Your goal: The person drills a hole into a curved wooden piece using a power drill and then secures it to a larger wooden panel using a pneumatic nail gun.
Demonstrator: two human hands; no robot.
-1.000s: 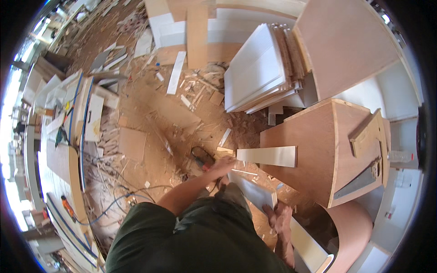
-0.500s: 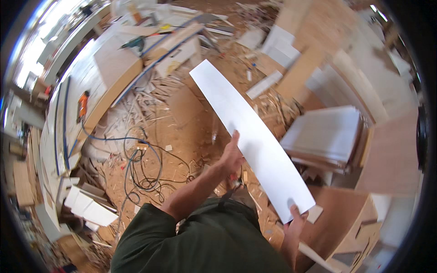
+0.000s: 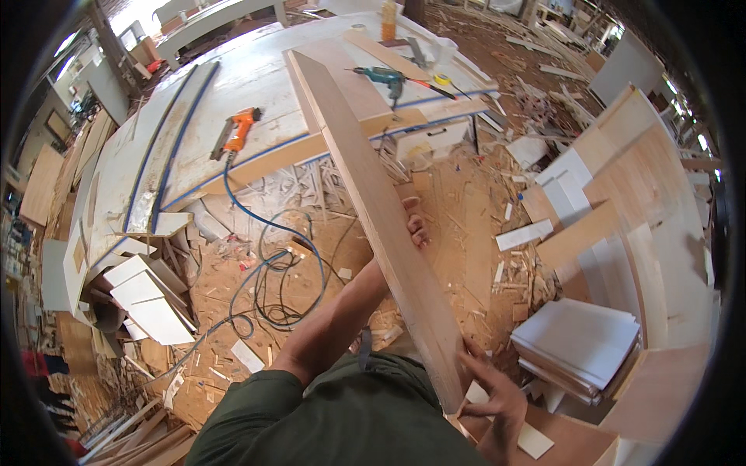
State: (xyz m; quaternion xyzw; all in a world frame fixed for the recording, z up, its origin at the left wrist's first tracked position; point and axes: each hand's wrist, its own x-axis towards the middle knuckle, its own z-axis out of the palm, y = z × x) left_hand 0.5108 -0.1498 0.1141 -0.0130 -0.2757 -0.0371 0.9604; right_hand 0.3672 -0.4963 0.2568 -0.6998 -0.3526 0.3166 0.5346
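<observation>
A long wooden board (image 3: pixel 370 194) slants across the middle, its bare wood side facing me and its far end over the worktable. My left hand (image 3: pixel 416 221) is closed around it from beneath, with fingertips curled at the right edge; the palm is hidden behind the board. At the near end, my right hand (image 3: pixel 494 394) holds the board's right side, its fingers against the edge. On the worktable (image 3: pixel 260 81), an orange nail gun (image 3: pixel 238 130) with a blue hose lies left of the board. A green power drill (image 3: pixel 386 80) lies to the right of the board's far end.
Looped hose (image 3: pixel 286 279) and wood scraps cover the floor. A stack of white panels (image 3: pixel 576 342) stands at right, and leaning white offcuts (image 3: pixel 149 299) sit at left. A yellow tape roll (image 3: pixel 442 79) and an orange-yellow bottle (image 3: pixel 388 20) are on the worktable.
The board has been turned from its white face to its bare wood side, and its far end now reaches over the worktable. My view has swung toward the table.
</observation>
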